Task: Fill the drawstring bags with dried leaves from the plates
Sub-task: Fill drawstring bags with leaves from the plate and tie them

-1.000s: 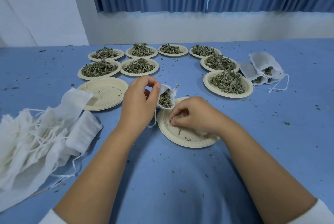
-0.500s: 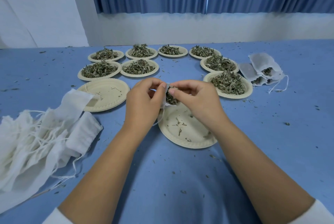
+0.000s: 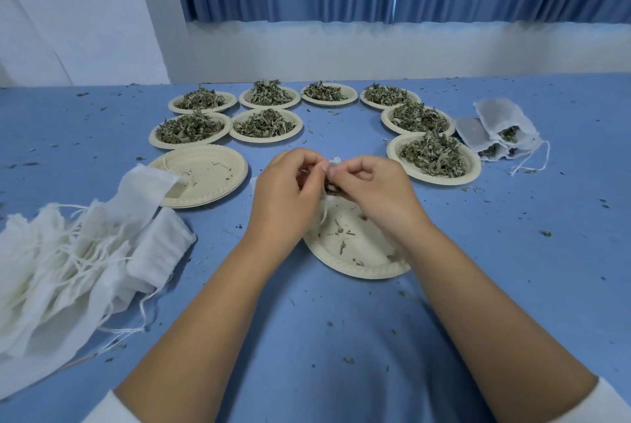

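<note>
The left hand [image 3: 286, 193] and right hand [image 3: 372, 190] both pinch the top of a little bag [image 3: 335, 161] over the nearly bare plate [image 3: 358, 252]. It looks full, so next I think it needs pulling shut

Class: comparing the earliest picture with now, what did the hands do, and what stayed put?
The right hand left the near plate, rose to the bag and now pinches its top beside the left hand, which kept its hold. The full plates, empty-bag pile and filled bags stayed put.
</note>
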The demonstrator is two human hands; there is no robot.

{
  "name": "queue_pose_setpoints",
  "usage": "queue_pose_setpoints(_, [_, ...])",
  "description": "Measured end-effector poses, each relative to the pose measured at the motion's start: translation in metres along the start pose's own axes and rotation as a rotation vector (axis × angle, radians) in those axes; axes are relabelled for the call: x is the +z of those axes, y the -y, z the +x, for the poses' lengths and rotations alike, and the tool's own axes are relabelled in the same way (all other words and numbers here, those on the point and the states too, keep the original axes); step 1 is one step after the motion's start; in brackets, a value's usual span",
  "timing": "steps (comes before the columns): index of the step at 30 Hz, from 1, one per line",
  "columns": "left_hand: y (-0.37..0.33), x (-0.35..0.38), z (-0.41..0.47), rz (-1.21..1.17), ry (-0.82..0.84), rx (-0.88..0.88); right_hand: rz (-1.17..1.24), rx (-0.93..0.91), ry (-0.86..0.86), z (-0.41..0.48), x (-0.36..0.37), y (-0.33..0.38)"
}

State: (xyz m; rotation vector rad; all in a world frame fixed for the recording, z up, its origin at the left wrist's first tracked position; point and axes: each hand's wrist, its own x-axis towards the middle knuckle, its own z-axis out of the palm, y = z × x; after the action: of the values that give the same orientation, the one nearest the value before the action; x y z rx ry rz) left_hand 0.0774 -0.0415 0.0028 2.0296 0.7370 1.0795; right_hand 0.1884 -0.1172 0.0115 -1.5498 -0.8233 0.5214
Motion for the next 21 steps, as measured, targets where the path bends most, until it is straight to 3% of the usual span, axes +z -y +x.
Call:
queue_pose_setpoints(2, [0.001, 0.0, 0.001, -0.046, 0.002, -0.045, 0.197, 0.081, 0.075, 0.0, -0.002, 0.002])
queue_pose_setpoints(4, [0.001, -0.001, 0.001, -0.115, 0.004, -0.089, 0.237, 0.093, 0.112, -0.001, -0.003, 0.003])
queue_pose_setpoints(14, [-0.001, -0.002, 0.001, -0.214, 0.035, -0.113, -0.198, -0.233, -0.125, -0.003, 0.01, -0.006])
queue_pose_setpoints(21, [-0.001, -0.003, 0.001, -0.236, 0.076, -0.126, -0.47, -0.361, -0.089, 0.001, 0.009, -0.009])
